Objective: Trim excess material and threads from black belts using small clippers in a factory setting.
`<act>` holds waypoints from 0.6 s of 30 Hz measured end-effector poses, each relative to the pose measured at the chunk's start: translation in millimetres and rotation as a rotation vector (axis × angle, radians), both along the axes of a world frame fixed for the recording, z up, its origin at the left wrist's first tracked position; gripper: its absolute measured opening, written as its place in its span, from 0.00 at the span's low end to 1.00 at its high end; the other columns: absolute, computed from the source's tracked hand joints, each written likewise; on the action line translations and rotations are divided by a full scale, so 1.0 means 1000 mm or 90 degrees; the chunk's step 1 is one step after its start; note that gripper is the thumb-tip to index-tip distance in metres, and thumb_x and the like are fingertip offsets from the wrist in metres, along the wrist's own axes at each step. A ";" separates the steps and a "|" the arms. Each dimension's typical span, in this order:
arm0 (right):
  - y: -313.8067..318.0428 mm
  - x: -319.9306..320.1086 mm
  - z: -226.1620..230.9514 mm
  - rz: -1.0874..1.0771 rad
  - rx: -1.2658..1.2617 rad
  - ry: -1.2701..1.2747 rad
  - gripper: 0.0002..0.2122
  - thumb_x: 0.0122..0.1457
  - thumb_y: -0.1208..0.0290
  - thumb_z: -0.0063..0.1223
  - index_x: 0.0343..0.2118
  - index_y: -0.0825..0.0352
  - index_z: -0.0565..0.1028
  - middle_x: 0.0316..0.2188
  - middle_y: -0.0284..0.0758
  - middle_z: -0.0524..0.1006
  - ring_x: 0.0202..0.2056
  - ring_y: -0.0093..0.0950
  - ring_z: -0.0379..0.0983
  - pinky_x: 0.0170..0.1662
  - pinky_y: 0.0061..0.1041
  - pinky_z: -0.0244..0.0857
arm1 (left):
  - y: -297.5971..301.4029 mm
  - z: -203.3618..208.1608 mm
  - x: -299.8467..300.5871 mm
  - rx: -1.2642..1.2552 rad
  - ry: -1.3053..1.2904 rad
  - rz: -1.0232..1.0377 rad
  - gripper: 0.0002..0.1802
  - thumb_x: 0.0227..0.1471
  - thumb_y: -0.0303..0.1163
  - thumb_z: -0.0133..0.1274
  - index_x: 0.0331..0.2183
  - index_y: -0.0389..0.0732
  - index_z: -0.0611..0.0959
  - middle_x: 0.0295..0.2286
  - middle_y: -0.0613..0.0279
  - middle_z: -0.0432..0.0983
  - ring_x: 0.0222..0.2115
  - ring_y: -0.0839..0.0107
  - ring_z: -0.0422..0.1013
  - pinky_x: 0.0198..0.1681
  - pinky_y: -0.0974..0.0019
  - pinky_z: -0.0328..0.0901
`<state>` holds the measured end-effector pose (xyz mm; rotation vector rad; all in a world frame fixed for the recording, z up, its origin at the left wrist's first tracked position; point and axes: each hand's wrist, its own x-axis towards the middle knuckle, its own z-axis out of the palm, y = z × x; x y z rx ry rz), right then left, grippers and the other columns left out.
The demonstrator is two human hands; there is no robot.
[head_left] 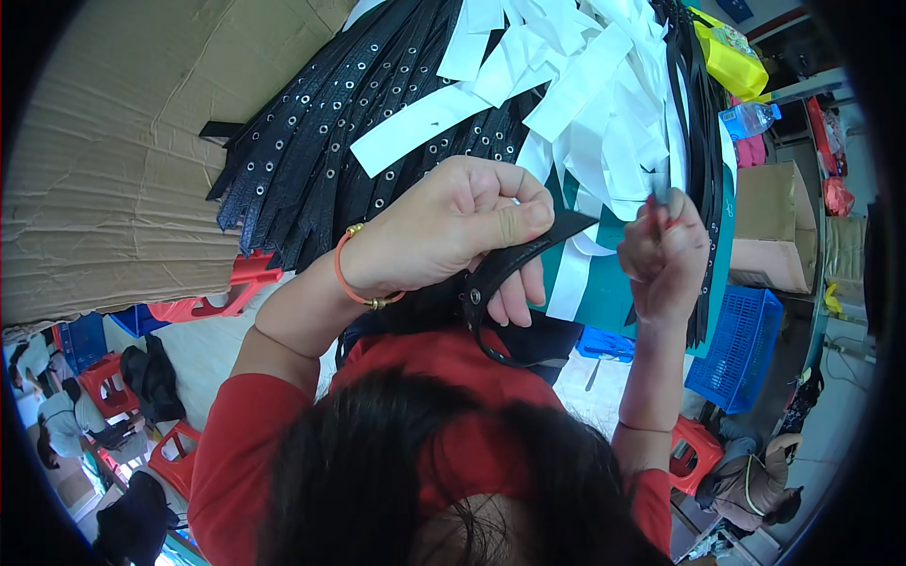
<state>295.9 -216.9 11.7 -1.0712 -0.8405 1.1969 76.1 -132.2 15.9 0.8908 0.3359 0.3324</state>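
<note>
Nearest, the left hand (453, 231) is closed around a black strap (505, 274), thumb pressed on its pointed end, fingers curled beneath. The strap loops down below the hand over the red shirt, a metal eyelet showing just under the fingers. An orange bracelet (351, 283) circles the wrist.

To its right and a little apart, the right hand (665, 250) is closed in a fist around a thin tool (658, 193) with a reddish handle; its tip pokes up above the knuckles. What kind of tool it is cannot be told.

Beyond both hands lies a pile of black belts (330, 141) studded with eyelets, just past the left knuckles. White strips (585, 85) lie over it, above the right hand. Farther left is cardboard (113, 170). A blue crate (741, 344) stands to the right of the right hand.
</note>
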 end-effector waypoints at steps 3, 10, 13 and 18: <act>0.005 -0.002 -0.003 -0.020 -0.060 0.135 0.13 0.51 0.63 0.52 0.29 0.70 0.68 0.12 0.24 0.60 0.10 0.11 0.47 0.12 0.13 0.39 | -0.002 0.002 0.005 0.004 -0.018 0.030 0.15 0.56 0.38 0.43 0.34 0.33 0.68 0.19 0.50 0.74 0.16 0.67 0.73 0.16 0.74 0.67; 0.027 -0.029 0.027 -0.035 -0.168 -0.001 0.04 0.48 0.78 0.53 0.26 0.70 0.71 0.10 0.22 0.61 0.10 0.09 0.50 0.13 0.13 0.39 | -0.008 0.003 0.023 0.101 -0.047 0.092 0.12 0.57 0.34 0.39 0.39 0.35 0.62 0.24 0.45 0.75 0.16 0.68 0.73 0.19 0.75 0.67; 0.033 -0.031 0.035 -0.026 -0.153 0.011 0.03 0.47 0.79 0.52 0.25 0.70 0.71 0.10 0.22 0.62 0.09 0.10 0.50 0.13 0.13 0.39 | -0.009 0.012 0.020 0.022 -0.071 0.110 0.17 0.55 0.27 0.37 0.46 0.38 0.55 0.29 0.41 0.74 0.23 0.63 0.75 0.26 0.68 0.70; 0.038 -0.028 0.045 0.008 -0.161 0.069 0.03 0.47 0.79 0.52 0.24 0.70 0.70 0.10 0.22 0.61 0.09 0.10 0.50 0.13 0.13 0.39 | -0.012 0.020 0.020 0.045 -0.108 0.105 0.27 0.46 0.17 0.35 0.49 0.39 0.48 0.33 0.38 0.73 0.31 0.55 0.74 0.38 0.56 0.69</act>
